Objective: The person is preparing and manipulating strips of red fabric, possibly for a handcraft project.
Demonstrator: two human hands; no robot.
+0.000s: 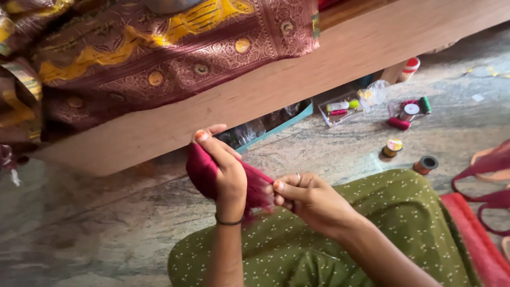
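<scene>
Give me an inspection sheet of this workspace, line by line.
Surface: mottled stone floor; person seated on it, green dotted cloth over the lap.
Job's things: bundle of magenta threads, stretched between both hands.
Clutter: thread spools, two loose spools, clear box, plastic bags, red cloth at right.
Grippers: left hand closed round the bundle; right hand pinches its strands.
Cables: nothing seen.
Surroundings: wooden bench with maroon and gold fabric draped over it.
</scene>
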